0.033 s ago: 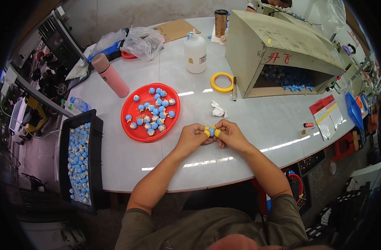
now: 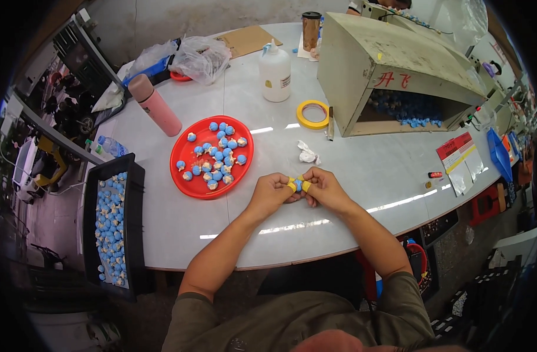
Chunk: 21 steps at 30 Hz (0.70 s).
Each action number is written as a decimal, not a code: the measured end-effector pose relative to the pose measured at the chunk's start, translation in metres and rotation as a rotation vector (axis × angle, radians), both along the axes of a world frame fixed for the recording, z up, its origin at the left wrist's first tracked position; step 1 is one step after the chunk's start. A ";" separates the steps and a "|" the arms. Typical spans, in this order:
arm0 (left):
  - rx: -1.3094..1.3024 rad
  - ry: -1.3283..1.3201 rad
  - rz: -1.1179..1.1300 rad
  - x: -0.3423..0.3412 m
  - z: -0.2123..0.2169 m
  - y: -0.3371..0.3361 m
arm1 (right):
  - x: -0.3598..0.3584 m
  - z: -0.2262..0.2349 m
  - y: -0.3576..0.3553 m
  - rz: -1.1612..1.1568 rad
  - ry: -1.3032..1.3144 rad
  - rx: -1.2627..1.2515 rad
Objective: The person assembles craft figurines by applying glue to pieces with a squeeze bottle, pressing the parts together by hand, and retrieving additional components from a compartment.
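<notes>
Close together over the table, my left hand [image 2: 269,192] and my right hand [image 2: 326,189] pinch one small blue piece [image 2: 298,184] between thumbs and fingers. Yellow tape wraps both thumb tips. The fingers hide most of the piece, so its full shape does not show. To the left of my hands, a red round tray [image 2: 182,180] bears several small blue balls [image 2: 219,156] with cream-coloured parts. A crumpled white tissue [image 2: 308,152] lies just beyond my fingers.
Left stands a black crate [image 2: 138,234] of similar balls. Beyond are a pink flask [image 2: 158,108], a white squeeze bottle [image 2: 275,76], a yellow tape roll [image 2: 302,117] and a knife-like tool [image 2: 330,124]. A beige box [image 2: 362,64] with blue pieces inside and a red-yellow leaflet [image 2: 458,155] are right.
</notes>
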State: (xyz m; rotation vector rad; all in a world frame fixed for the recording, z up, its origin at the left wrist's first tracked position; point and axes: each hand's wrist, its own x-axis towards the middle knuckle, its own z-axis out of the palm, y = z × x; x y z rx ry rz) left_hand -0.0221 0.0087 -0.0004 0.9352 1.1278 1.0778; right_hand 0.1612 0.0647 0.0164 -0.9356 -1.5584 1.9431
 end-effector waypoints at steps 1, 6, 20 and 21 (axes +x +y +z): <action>0.013 -0.009 0.001 0.000 -0.002 0.001 | 0.000 -0.001 0.001 0.007 -0.020 -0.004; 0.003 -0.024 0.023 0.004 -0.002 0.001 | 0.000 -0.003 0.001 0.013 -0.028 0.025; -0.024 -0.020 0.056 0.005 0.002 -0.001 | -0.002 -0.005 -0.004 -0.016 -0.051 0.066; -0.029 -0.012 0.046 0.005 0.004 -0.001 | -0.001 -0.004 -0.003 -0.010 -0.045 0.037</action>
